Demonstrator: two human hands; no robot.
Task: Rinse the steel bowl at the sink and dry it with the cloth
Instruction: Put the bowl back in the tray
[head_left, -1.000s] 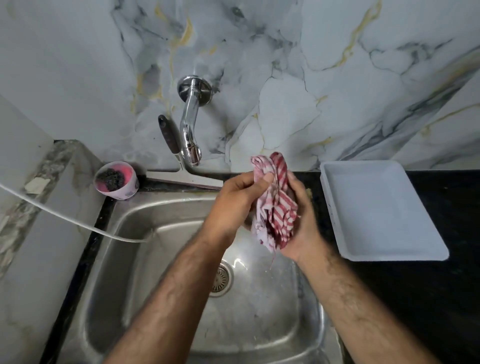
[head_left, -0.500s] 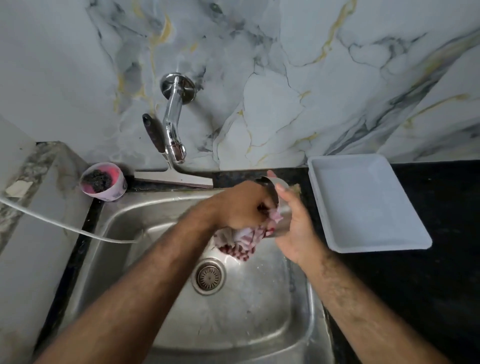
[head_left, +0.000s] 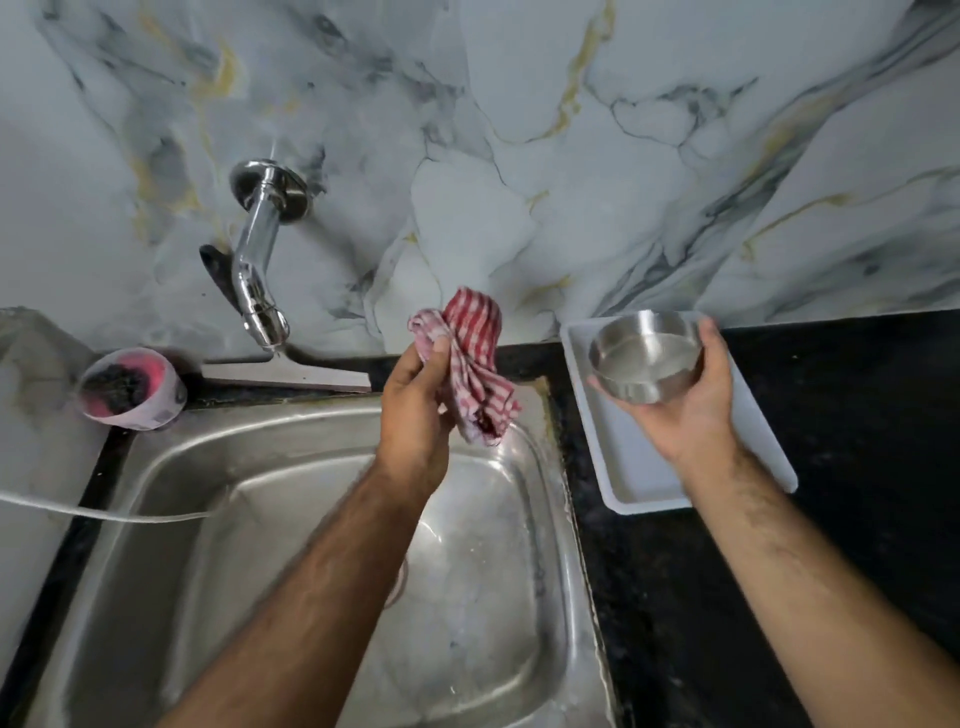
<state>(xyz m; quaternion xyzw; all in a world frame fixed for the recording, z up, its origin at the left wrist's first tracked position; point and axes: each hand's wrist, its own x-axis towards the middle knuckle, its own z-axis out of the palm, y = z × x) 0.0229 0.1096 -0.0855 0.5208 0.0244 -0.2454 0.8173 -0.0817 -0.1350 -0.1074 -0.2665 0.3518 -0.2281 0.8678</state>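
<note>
My right hand (head_left: 691, 410) holds the small steel bowl (head_left: 644, 356) from below, upright with its opening facing me, above the white tray (head_left: 618, 467) on the black counter. My left hand (head_left: 415, 410) grips the bunched red-and-white checked cloth (head_left: 475, 364) over the back right corner of the steel sink (head_left: 291, 545). Cloth and bowl are apart, roughly a hand's width between them. The chrome tap (head_left: 260, 275) juts from the marble wall at the left, with no water running.
A squeegee (head_left: 285, 371) lies behind the sink under the tap. A pink cup with a dark scrubber (head_left: 127, 387) stands at the sink's back left corner. A white hose (head_left: 104, 512) crosses the sink's left edge. Black counter (head_left: 857, 415) extends right.
Both hands had been together over the sink, the cloth rubbing the bowl. Now they have separated: the right hand carried the bowl right over the tray, the left lifted the cloth.
</note>
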